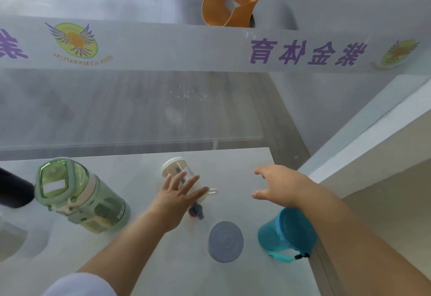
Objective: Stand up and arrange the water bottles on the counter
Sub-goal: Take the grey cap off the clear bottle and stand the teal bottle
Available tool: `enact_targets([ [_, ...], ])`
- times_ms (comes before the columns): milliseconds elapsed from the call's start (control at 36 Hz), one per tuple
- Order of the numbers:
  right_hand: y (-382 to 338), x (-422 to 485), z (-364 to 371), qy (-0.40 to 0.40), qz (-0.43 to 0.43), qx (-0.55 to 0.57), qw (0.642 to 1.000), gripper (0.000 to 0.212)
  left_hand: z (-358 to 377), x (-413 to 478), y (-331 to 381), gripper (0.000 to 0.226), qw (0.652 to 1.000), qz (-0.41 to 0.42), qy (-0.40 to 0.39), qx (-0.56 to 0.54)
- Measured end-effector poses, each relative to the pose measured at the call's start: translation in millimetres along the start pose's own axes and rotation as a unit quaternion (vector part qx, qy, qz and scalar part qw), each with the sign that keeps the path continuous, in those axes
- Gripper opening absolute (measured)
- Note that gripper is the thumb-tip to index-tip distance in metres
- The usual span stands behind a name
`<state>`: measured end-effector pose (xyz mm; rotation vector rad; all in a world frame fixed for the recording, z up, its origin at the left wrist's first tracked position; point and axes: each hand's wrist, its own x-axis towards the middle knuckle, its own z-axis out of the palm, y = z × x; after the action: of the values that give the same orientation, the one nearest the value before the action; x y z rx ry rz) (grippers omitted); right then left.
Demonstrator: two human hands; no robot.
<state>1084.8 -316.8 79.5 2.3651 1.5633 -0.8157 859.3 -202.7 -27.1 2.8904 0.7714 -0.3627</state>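
Observation:
A small clear bottle with a white cap lies on its side on the white counter. My left hand rests flat over it with fingers spread, not closed around it. A big green bottle stands at the left. A blue bottle stands at the right, partly behind my right forearm. A grey-lidded bottle stands between them, seen from above. My right hand hovers open above the counter's right side, holding nothing.
A dark bottle-like object pokes in at the left edge. Behind the counter is a glass panel with a frosted band of purple characters. An orange curved chair stands beyond. A white ledge borders the right.

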Motion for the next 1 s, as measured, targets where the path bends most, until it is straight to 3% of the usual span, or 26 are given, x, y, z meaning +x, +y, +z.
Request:
enact_targets([
  [28,-0.5,2.7,-0.1,-0.003,0.004,-0.002,1.000,0.063,-2.3,3.9,-0.1,0.084,0.999,0.007,0.021,0.027],
  [111,-1.6,9.2,0.0,-0.009,0.012,-0.005,1.000,0.062,-6.1,11.7,3.0,0.084,0.997,-0.010,-0.023,0.068],
  [194,-3.2,13.5,0.5,-0.013,0.015,-0.007,1.000,0.062,-4.0,17.3,-0.6,0.097,0.995,-0.046,-0.008,0.084],
  [250,-4.3,15.3,1.0,-0.011,0.015,-0.006,1.000,0.062,6.8,20.4,-5.6,0.092,0.996,-0.061,0.032,0.062],
  [444,-5.5,16.2,2.4,-0.004,0.014,0.007,1.000,0.061,-14.1,20.7,-8.9,0.086,0.967,-0.113,0.160,-0.164],
  [639,-3.6,14.0,4.7,-0.006,0.013,0.012,1.000,0.061,-36.4,10.3,4.7,0.077,0.858,-0.202,0.174,-0.439],
  [722,-2.5,13.0,6.2,-0.009,0.016,0.016,1.000,0.061,-32.0,6.1,7.6,0.075,0.844,-0.199,0.175,-0.467],
  [1000,-2.0,9.6,6.5,-0.019,0.025,0.020,0.999,0.062,-29.8,7.9,2.1,0.081,0.843,-0.202,0.152,-0.475],
])
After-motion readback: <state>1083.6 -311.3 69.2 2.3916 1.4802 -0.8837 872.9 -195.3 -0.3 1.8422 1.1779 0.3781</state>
